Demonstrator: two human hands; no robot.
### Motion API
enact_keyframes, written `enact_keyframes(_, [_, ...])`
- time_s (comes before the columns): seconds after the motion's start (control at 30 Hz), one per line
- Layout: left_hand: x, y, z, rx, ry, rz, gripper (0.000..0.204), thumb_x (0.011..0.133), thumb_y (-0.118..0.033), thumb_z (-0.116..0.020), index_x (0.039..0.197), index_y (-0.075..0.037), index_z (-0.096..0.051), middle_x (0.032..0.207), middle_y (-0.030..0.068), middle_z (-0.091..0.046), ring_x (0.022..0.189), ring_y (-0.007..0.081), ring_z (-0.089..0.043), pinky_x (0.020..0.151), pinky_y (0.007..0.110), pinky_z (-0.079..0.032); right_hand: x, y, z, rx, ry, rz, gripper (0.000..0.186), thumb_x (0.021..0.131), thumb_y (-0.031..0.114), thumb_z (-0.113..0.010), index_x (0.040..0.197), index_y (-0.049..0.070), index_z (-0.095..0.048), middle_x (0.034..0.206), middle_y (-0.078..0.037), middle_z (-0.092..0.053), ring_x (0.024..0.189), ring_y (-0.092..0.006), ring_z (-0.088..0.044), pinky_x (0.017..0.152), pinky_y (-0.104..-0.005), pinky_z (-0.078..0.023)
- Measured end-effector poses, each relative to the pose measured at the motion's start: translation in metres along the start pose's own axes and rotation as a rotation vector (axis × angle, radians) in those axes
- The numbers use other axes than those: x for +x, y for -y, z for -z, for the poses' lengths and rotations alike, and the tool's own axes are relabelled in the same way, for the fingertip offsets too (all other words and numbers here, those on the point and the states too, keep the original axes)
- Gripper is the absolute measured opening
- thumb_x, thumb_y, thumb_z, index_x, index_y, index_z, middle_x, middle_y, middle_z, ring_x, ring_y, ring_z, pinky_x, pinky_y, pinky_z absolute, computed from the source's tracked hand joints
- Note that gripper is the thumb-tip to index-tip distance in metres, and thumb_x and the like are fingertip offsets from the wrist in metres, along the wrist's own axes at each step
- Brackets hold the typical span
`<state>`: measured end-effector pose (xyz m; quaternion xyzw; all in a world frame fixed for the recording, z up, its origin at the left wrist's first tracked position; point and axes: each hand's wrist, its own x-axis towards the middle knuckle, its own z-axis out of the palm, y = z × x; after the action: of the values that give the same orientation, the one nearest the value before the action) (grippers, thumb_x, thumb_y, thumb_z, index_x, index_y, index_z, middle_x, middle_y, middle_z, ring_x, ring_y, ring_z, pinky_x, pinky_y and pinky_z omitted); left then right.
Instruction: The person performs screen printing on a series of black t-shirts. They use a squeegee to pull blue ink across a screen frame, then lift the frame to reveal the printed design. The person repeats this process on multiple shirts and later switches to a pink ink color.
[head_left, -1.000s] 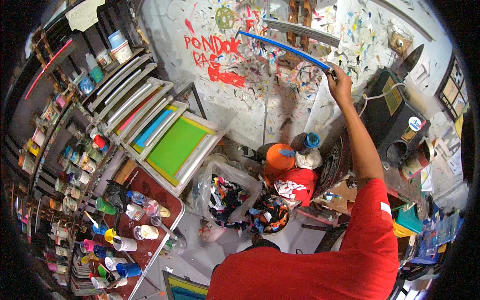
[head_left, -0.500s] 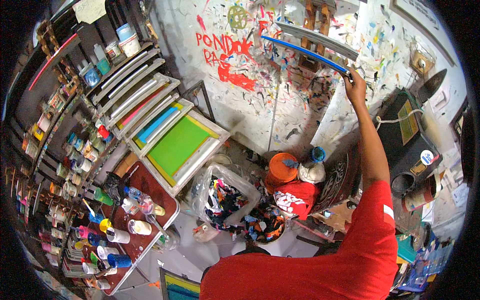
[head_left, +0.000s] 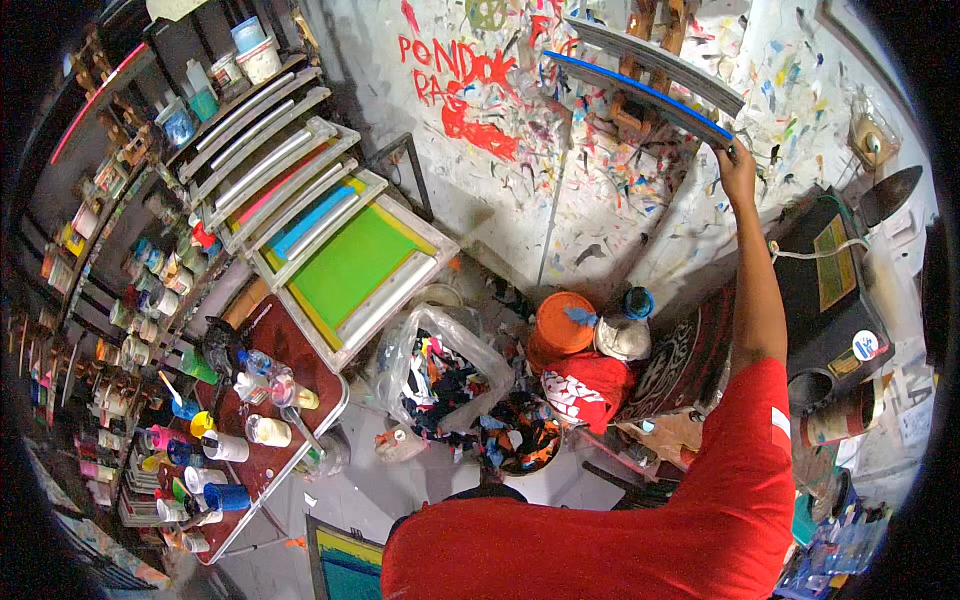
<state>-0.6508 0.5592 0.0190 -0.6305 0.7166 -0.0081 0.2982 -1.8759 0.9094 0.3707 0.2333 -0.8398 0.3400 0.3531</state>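
Observation:
My right arm, in a red sleeve, stretches up to the wall at the far right. My right hand (head_left: pixel 738 165) is closed on the near right end of a long blue-edged frame (head_left: pixel 640 95), seen edge-on. Its fingers are partly hidden at that end. Just above it, a similar grey frame (head_left: pixel 660 65) lies across wooden wall brackets (head_left: pixel 632 115). Whether the blue-edged one also rests on these brackets, I cannot tell. My left hand is out of view.
Screen-printing frames (head_left: pixel 360 265) sit in a slanted rack at left, beside shelves of paint jars. Bottles and cups stand on a dark red table (head_left: pixel 250 400). Below are a bag of scraps (head_left: pixel 435 370), an orange bucket (head_left: pixel 562 325) and red cloth (head_left: pixel 590 390). A black machine (head_left: pixel 815 290) stands right.
The view has shifted slightly, so the wall brackets, both wall frames and my right hand appear farther right. My right hand keeps hold of the same end of the blue-edged frame.

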Motion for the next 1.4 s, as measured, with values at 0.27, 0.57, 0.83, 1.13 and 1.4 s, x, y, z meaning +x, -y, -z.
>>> enact_keyframes(0.27, [-0.006, 0.013, 0.015, -0.199, 0.063, 0.226, 0.05, 0.074, -0.057, -0.063, 0.08, -0.008, -0.063, 0.078, 0.0151, -0.062, 0.071, 0.032, -0.063, 0.06, 0.045, -0.049, 0.019, -0.112, -0.027, -0.26, -0.06, 0.155, 0.044, 0.084, 0.02, -0.063, 0.124, 0.003, -0.055, 0.112, -0.023, -0.061, 0.102, -0.0356, -0.058, 0.09, -0.0401, -0.044])
enact_keyframes(0.57, [-0.065, -0.043, 0.111, -0.287, 0.13, 0.375, 0.055, 0.072, -0.05, -0.069, 0.094, -0.001, -0.066, 0.098, 0.0215, -0.066, 0.094, 0.037, -0.064, 0.082, 0.045, -0.051, 0.008, -0.111, -0.022, -0.187, -0.017, 0.206, 0.061, 0.085, 0.043, -0.063, 0.128, 0.001, -0.052, 0.114, -0.024, -0.061, 0.103, -0.0384, -0.059, 0.085, -0.0426, -0.046])
enact_keyframes(0.83, [-0.043, -0.027, 0.054, -0.448, 0.234, 0.372, 0.054, 0.07, -0.048, -0.073, 0.099, -0.003, -0.066, 0.102, 0.0204, -0.066, 0.099, 0.0353, -0.063, 0.084, 0.044, -0.051, -0.129, -0.099, -0.007, -0.256, -0.341, -0.014, 0.053, 0.08, 0.041, -0.069, 0.116, 0.002, -0.062, 0.109, -0.021, -0.064, 0.094, -0.0354, -0.063, 0.081, -0.0436, -0.049])
enact_keyframes(1.13, [-0.116, 0.044, 0.003, -0.584, 0.213, 0.645, 0.05, 0.072, -0.045, -0.071, 0.096, -0.001, -0.068, 0.098, 0.0214, -0.067, 0.096, 0.0369, -0.064, 0.082, 0.045, -0.051, -0.577, 0.205, -0.165, 0.382, 0.818, 0.208, 0.028, 0.086, 0.017, -0.062, 0.105, -0.003, -0.064, 0.1, -0.018, -0.066, 0.091, -0.0313, -0.063, 0.081, -0.0392, -0.049])
enact_keyframes(1.4, [-0.113, 0.154, -0.119, -0.79, 0.183, 0.711, 0.056, 0.072, -0.048, -0.068, 0.09, 0.005, -0.067, 0.096, 0.0248, -0.066, 0.092, 0.0399, -0.064, 0.08, 0.047, -0.05, -0.703, 0.586, -0.135, 0.83, 1.661, 0.768, 0.026, 0.082, 0.014, -0.065, 0.103, -0.001, -0.064, 0.094, -0.016, -0.067, 0.084, -0.0248, -0.064, 0.075, -0.033, -0.049])
